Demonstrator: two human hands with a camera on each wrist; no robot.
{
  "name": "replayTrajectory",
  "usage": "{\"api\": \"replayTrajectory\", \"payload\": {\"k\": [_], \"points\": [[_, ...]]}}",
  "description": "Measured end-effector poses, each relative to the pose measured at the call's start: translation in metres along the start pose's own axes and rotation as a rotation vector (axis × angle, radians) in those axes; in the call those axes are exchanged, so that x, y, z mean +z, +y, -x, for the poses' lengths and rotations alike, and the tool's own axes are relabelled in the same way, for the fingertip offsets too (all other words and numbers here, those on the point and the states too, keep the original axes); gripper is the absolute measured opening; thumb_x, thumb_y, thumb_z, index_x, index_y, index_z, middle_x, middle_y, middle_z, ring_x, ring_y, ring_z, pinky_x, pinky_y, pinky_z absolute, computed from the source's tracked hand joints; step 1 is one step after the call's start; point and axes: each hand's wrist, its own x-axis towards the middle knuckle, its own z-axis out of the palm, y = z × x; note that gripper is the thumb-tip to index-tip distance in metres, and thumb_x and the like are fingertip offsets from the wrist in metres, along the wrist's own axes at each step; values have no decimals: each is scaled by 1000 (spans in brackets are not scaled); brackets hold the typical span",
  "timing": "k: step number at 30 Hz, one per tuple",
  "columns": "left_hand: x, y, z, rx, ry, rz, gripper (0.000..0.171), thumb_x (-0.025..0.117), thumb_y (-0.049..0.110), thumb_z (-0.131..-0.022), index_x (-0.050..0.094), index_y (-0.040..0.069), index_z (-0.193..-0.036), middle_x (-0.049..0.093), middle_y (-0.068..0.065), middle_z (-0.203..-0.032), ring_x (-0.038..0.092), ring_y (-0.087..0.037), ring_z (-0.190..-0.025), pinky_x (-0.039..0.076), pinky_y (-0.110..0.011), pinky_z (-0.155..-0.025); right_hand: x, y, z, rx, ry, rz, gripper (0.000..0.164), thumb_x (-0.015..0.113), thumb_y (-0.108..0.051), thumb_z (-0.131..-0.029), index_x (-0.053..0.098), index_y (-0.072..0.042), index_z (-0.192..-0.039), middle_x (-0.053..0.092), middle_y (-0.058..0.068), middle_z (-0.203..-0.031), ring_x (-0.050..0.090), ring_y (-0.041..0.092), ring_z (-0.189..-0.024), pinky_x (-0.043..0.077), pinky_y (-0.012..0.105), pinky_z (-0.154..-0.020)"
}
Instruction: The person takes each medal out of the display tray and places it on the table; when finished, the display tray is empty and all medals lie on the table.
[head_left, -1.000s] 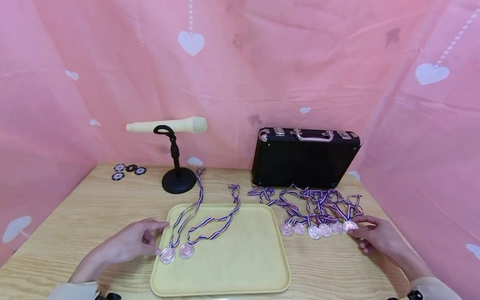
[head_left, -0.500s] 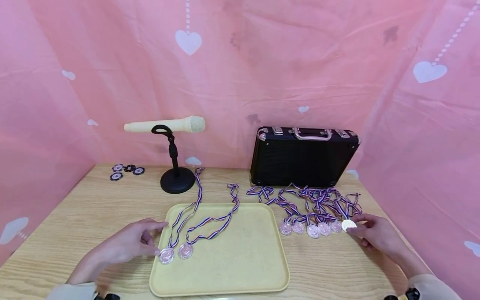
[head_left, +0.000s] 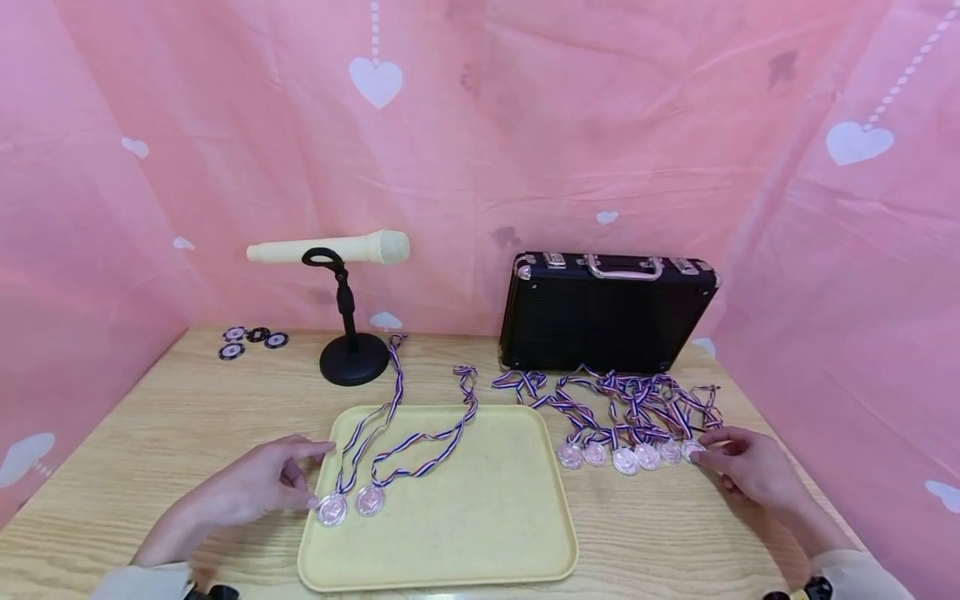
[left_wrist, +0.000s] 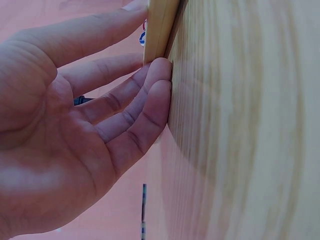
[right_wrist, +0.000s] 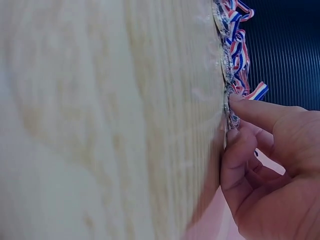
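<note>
In the head view two silver medals lie at the left of the yellow tray (head_left: pixel 480 533): an outer medal (head_left: pixel 332 509) and an inner medal (head_left: pixel 369 501). Their striped ribbons trail over the tray's back rim. My left hand (head_left: pixel 262 479) touches the tray's left edge, its thumb tip beside the outer medal; in the left wrist view its lower fingertips rest on the table. Right of the tray, several more medals (head_left: pixel 626 461) form a row with tangled ribbons (head_left: pixel 637 400) behind. My right hand (head_left: pixel 750 467) pinches the rightmost medal (head_left: pixel 692 451) between thumb and finger, partly covering it.
Behind the ribbons a black case (head_left: pixel 607 321) with a metal handle stands against the pink curtain (head_left: pixel 450 167). A cream microphone (head_left: pixel 330 249) sits on a black stand (head_left: pixel 354 358) at the back left. Several poker chips (head_left: pixel 276 340) lie near the left back corner.
My right hand has shifted the rightmost medal slightly left, closer to the row; it flashed bright half a second ago and now lies flatter. The left hand stays at the tray edge.
</note>
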Motion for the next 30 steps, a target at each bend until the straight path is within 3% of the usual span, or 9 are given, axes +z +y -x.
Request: {"api": "replayTrajectory", "payload": {"k": [10, 15, 22, 26, 30], "points": [[1, -3, 3, -5, -11, 13, 73, 85, 9, -85, 53, -9, -148, 60, -15, -121, 58, -4, -79, 51, -23, -63, 7, -1, 1, -10, 6, 33, 36, 75, -19, -97, 66, 7, -120, 58, -1, -67, 54, 11, -52, 47, 28, -47], [1, -2, 1, 8, -6, 12, 73, 85, 9, -85, 53, -10, -148, 60, -16, -124, 58, -4, -79, 52, -23, -64, 0, 2, 0, -27, 2, -7, 36, 69, -17, -101, 64, 11, -124, 61, 2, -71, 57, 12, -58, 52, 29, -52], [-2, -1, 2, 24, -1, 6, 72, 85, 7, -85, 53, -12, -147, 60, -19, -127, 57, -3, -78, 51, -23, -63, -10, 4, -2, 17, 16, -81, 39, 62, -14, -105, 58, 16, -130, 64, 1, -78, 61, 11, -65, 58, 31, -58], [-2, 1, 2, 1, 0, 7, 72, 85, 9, -85, 53, -10, -148, 60, -17, -125, 57, -4, -77, 50, -23, -62, -8, -10, 0, -49, 65, -69, 36, 64, -12, -104, 62, 15, -127, 65, -3, -77, 61, 10, -62, 56, 30, -56], [1, 3, 0, -25, 0, -13, 72, 86, 11, -85, 55, -6, -148, 62, -11, -117, 58, -6, -79, 51, -23, -65, 4, -41, 8, -146, 93, -36, 33, 67, -14, -103, 66, 11, -124, 68, -3, -77, 61, 10, -60, 56, 30, -54]]}}
